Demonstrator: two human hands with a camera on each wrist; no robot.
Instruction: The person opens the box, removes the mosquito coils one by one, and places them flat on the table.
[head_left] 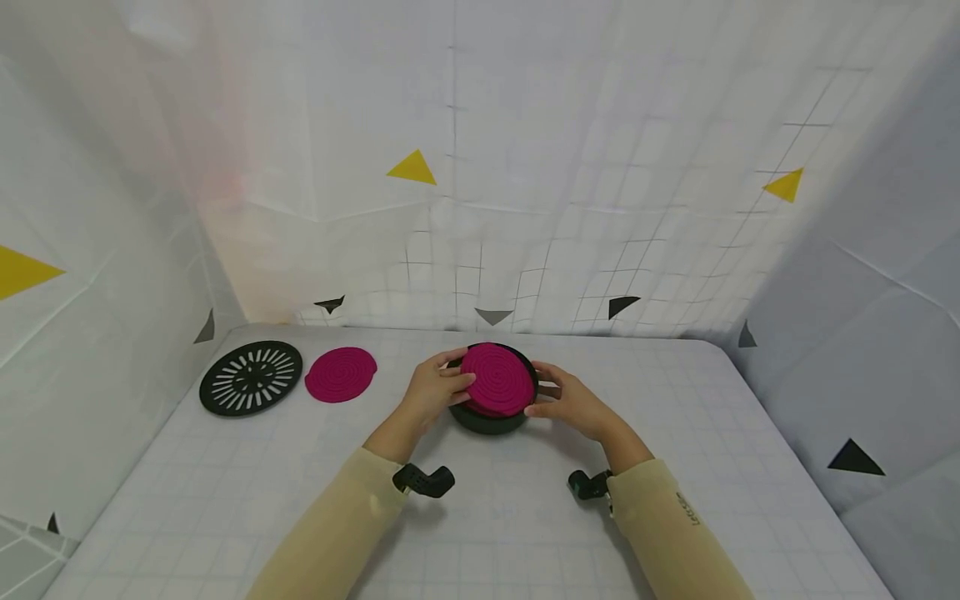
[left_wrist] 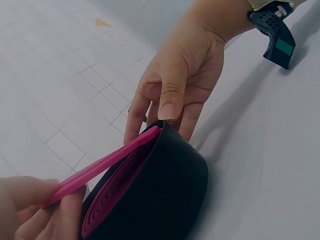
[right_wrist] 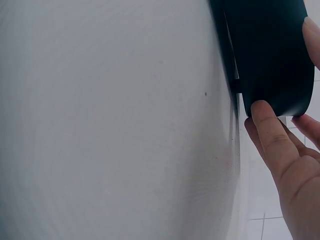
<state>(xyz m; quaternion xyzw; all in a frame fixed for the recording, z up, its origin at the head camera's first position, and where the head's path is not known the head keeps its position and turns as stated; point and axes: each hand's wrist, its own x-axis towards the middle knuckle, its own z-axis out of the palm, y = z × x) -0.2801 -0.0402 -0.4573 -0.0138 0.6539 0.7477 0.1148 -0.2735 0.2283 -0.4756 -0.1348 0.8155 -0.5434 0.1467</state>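
My left hand (head_left: 433, 392) pinches a bright pink round coaster (head_left: 498, 380) with spiral ridges between thumb and fingers. The coaster is tilted over the mouth of a black round holder (head_left: 489, 423). In the left wrist view, its far edge meets the holder's rim beside my right thumb. Another pink spiral coaster (left_wrist: 107, 202) lies inside the holder; how many are beneath it is hidden. My right hand (head_left: 573, 407) grips the holder's right side, thumb near the rim. In the right wrist view, its fingers (right_wrist: 274, 137) lie against the dark outer wall.
Left of the holder, a pink spiral coaster (head_left: 341, 374) lies flat on the white table (head_left: 495, 533). Further left is a black slotted disc (head_left: 219, 393). White sheeting with yellow and black triangles walls in the back and both sides.
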